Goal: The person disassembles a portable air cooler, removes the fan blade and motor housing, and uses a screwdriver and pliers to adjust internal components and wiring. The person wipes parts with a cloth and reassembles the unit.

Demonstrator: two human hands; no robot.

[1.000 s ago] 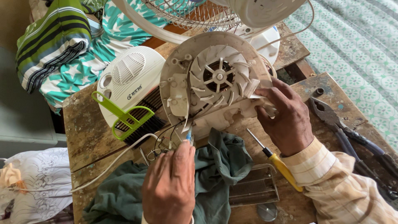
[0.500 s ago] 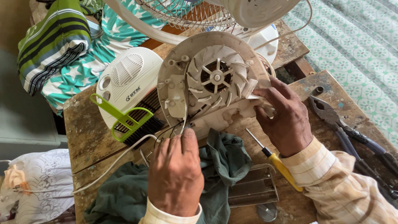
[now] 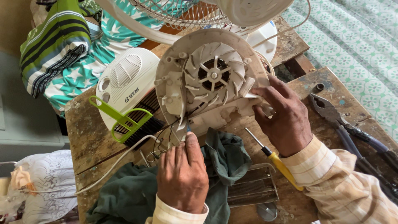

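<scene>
A cream plastic fan housing (image 3: 178, 66) with a round impeller (image 3: 212, 76) stands tilted on the wooden table (image 3: 87, 132). My right hand (image 3: 284, 118) grips its lower right edge. My left hand (image 3: 182, 176) sits below the housing, its fingertips pinching the thin wires (image 3: 168, 137) that hang from the housing's underside. A white heater cover (image 3: 124, 83) with a green handle (image 3: 120, 118) lies to the left of the housing.
A yellow-handled screwdriver (image 3: 275, 161) lies by my right wrist, dark pliers (image 3: 344, 124) at the right. A green cloth (image 3: 128, 195) and a metal grille (image 3: 253, 188) lie near the front. A white fan (image 3: 232, 12) and striped fabric (image 3: 58, 54) sit behind.
My left hand has shifted up slightly towards the wires under the housing. The right hand and the housing have stayed where they were.
</scene>
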